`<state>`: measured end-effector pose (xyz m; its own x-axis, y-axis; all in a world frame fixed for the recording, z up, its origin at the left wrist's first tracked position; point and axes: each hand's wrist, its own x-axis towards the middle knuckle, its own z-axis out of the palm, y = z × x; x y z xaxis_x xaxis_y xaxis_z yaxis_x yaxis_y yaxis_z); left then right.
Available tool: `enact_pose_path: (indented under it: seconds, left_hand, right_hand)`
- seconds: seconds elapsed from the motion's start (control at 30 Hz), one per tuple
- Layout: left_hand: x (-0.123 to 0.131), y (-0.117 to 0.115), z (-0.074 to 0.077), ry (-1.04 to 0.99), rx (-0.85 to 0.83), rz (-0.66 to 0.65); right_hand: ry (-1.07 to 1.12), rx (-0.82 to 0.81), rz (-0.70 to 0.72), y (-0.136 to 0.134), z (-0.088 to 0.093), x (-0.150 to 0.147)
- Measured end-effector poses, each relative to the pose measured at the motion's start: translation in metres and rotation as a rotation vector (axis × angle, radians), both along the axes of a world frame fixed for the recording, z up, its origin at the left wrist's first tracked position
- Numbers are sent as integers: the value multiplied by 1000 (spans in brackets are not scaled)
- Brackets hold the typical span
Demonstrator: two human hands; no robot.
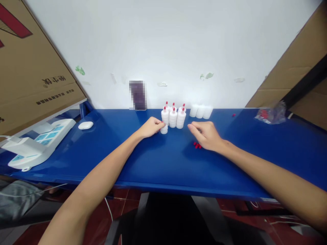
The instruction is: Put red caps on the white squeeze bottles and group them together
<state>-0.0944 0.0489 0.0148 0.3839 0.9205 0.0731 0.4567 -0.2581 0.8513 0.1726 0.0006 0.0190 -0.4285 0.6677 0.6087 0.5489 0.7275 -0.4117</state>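
My left hand is closed, its thumb and fingers pinched at the top of a small white squeeze bottle. A bit of red shows at those fingertips. Directly behind stand several more white squeeze bottles in two rows, upright, with red-tipped nozzles. My right hand is curled with thumb against fingers, above the table and right of the bottles. Whatever it may hold is hidden. Several small red caps lie on the blue table just below it.
White bottles without red tips stand against the wall. A clear bag with red pieces lies far right, and a loose red cap nearer. Left are a white case and a power strip. A pixelated phone-like object leans on the wall.
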Motion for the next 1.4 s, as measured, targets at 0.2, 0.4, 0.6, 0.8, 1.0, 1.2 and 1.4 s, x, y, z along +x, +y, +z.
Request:
enact_pose_path:
  seconds: [0.2,0.4,0.6,0.8,1.0,1.2,1.4]
  left_hand:
    - [4,-2,-5,-7,97,8]
    - [23,-23,-1,44,773,93]
    - [46,-41,-4,169,1292,-163]
    - [48,-43,-8,259,1405,-274]
    - [45,-46,0,340,1516,-292]
    - [49,-48,2,370,1621,-260]
    - [53,-50,1,410,1628,-236]
  right_hand:
    - [-56,-46,36,-2,1,-3]
    - [-99,-90,8,-3,1,-3]
    - [-112,-112,144,-14,5,-6]
    - [-242,-148,223,-21,5,-13]
    - [-246,-175,264,-24,8,-15]
    - [-256,-136,275,-24,11,-14]
    - [-272,-127,254,-24,10,-15]
